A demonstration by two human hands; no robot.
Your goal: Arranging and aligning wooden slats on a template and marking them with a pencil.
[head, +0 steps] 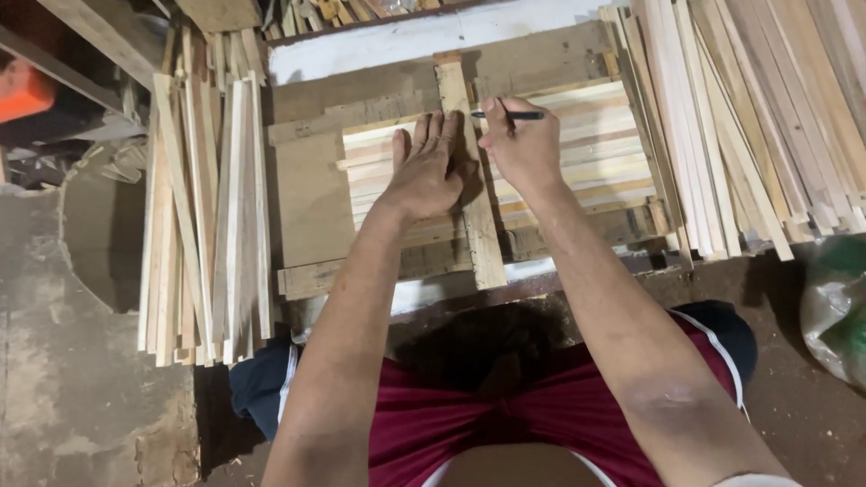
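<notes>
1. Your left hand (426, 171) lies flat, palm down, fingers extended and close together. It grips nothing. It presses on the row of pale slats (577, 153) and its fingertips reach the left edge of the batten (469, 180).
2. Your right hand (523, 149) is closed around a dark pen (510, 114). The pen lies nearly level, its tip pointing left toward the batten.
3. The batten is a single strip that runs away from you across the slats, from the near edge of the bench (311, 194) to its far edge. It sits between your two hands; the left hand touches it, and the right hand rests just beside its right edge.
4. The slats lie side by side, crosswise under the batten, held in a frame of darker, rougher boards on the bench.
5. A bundle of long thin strips (203, 216) lies to the left of the bench, running roughly parallel to the batten.
6. A larger stack of similar strips (740, 117) lies to the right of the bench, fanned slightly and reaching the top edge of the view.
7. A white board (406, 41) lies beyond the far edge of the bench.
8. A green and clear bag (839, 307) sits on the floor at the far right.
9. You sit close to the bench, in dark red shorts (469, 424), knees spread to either side of its near edge.
</notes>
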